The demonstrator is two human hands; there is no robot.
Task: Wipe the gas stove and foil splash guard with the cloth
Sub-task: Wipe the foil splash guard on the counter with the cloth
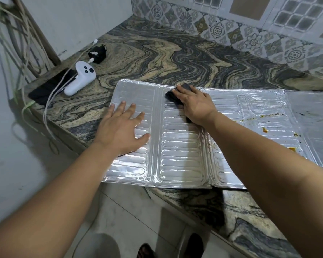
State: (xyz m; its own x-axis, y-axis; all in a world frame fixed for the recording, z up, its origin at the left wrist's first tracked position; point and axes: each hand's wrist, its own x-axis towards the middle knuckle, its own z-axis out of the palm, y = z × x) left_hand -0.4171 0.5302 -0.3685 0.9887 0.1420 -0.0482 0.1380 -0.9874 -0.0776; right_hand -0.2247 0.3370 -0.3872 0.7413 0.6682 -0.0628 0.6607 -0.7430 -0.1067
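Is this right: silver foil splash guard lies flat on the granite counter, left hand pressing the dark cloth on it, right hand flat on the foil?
Hands are swapped. In the head view the right hand presses the dark cloth on the silver foil splash guard, and the left hand lies flat on the foil. The guard does lie flat on the granite counter.

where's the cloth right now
Head view: the dark cloth lies under the right hand, on the foil splash guard near its far edge.
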